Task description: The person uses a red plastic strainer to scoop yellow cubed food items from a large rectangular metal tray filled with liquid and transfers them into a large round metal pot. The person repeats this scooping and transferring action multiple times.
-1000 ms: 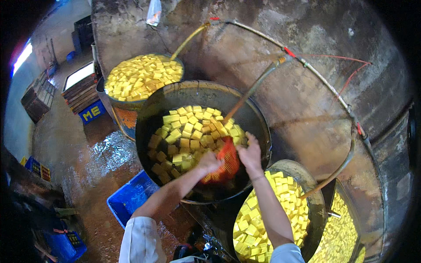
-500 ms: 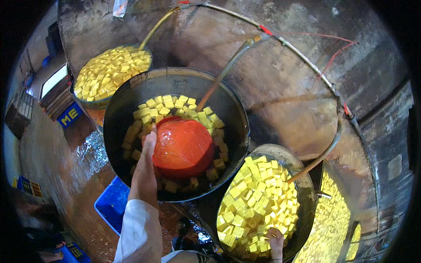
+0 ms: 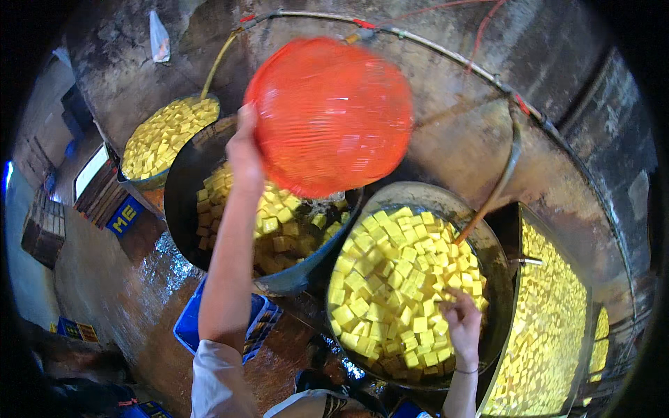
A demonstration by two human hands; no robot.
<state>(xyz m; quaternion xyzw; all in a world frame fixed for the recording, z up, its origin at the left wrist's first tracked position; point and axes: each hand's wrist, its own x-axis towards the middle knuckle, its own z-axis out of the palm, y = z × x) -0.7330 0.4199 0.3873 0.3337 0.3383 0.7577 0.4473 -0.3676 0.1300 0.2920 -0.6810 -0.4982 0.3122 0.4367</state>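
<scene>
My left hand (image 3: 245,139) grips the rim of a red plastic strainer basket (image 3: 327,115), which is raised and blurred above a large dark pot (image 3: 182,209) of yellow cubes in liquid. My right hand (image 3: 461,317) is at the right side of a second pot (image 3: 496,279) full of yellow cubes (image 3: 394,279), its fingers apart and slightly bent over the cubes, with nothing visible held in them.
A third tub of cubes (image 3: 167,139) stands at back left, a large trough of cubes (image 3: 536,313) at right. Hoses (image 3: 512,157) hang from a wall pipe (image 3: 439,49). A blue crate (image 3: 191,317) sits on the wet floor (image 3: 139,292), stacked trays (image 3: 97,184) at left.
My left hand has lifted the red basket up out of the middle pot and rightward. My right hand has left that pot for the right one, then moved up and right over its cubes.
</scene>
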